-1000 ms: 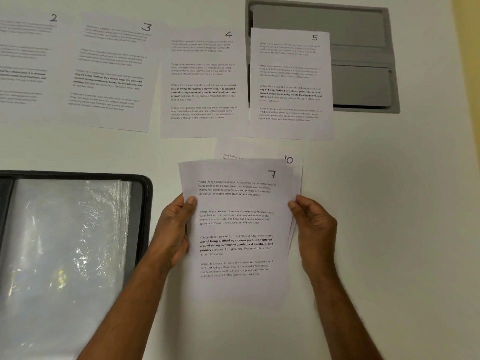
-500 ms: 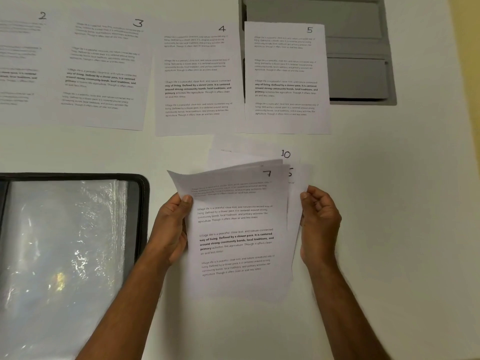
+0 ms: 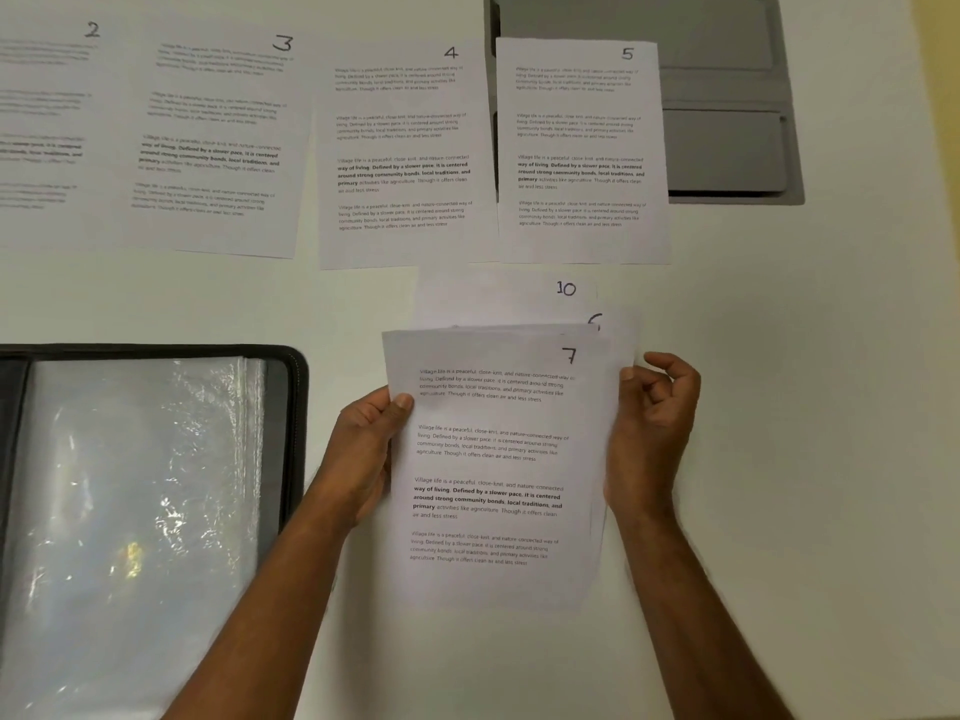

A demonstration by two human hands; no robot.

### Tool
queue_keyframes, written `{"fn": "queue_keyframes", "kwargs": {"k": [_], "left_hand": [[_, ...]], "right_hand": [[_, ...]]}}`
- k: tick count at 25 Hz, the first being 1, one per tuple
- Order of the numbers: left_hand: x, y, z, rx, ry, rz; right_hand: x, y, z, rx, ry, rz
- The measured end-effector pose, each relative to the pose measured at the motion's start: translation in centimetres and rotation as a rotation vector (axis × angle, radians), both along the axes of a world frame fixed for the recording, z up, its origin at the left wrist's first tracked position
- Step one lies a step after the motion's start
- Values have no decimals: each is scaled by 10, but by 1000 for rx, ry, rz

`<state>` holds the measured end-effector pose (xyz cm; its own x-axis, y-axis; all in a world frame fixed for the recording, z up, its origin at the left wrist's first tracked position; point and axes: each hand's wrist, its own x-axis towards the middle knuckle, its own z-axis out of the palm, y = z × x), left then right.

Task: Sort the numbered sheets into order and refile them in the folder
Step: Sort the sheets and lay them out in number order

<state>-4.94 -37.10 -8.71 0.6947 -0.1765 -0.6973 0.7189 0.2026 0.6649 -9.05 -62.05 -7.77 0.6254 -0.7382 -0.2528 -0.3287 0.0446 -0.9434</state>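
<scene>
The white worktop (image 3: 779,459) carries everything. At its near left edge lies the open folder (image 3: 296,407), black-rimmed with a zip, its clear plastic sleeves (image 3: 140,511) glinting and running out of view to the left and below. Along the far edge runs a row of numbered sheets lying flat: sheet 2 (image 3: 47,122) at the far left, cut by the picture's edge and blurred, then sheet 3 (image 3: 218,148), sheet 4 (image 3: 405,153) and sheet 5 (image 3: 582,148), each just beside or slightly overlapping its neighbour. Sheet 5 lies partly over a grey recessed panel (image 3: 727,96) set into the worktop toward the far right corner.

Nearer, right of the folder, a small fanned stack of sheets is held between both hands. Sheet 7 (image 3: 493,470) is on top; behind it the corner of a sheet marked with a partly hidden 6 (image 3: 618,330) peeks out, and farthest back sheet 10 (image 3: 509,293) shows its top strip just below sheets 4 and 5.

The left hand (image 3: 363,449) grips the stack's left edge, thumb on the face of sheet 7 and fingers hidden beneath. The right hand (image 3: 654,423) sits at the stack's right edge, thumb pressed on the paper's margin, its fingers curled; what they clasp behind the sheets cannot be seen.
</scene>
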Motion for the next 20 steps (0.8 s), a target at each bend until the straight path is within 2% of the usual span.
{"fn": "queue_keyframes", "kwargs": {"k": [7, 12, 16, 20], "left_hand": [[-5, -7, -5, 134, -53, 3], [-9, -12, -7, 156, -120, 60], [-16, -15, 2, 161, -89, 1], [-20, -31, 6, 111, -60, 25]], "right_hand": [[-12, -16, -2, -22, 56, -178], [-18, -25, -5, 268, 148, -61], [-32, -31, -4, 177, 273, 74], [-36, -56, 5, 36, 226, -6]]}}
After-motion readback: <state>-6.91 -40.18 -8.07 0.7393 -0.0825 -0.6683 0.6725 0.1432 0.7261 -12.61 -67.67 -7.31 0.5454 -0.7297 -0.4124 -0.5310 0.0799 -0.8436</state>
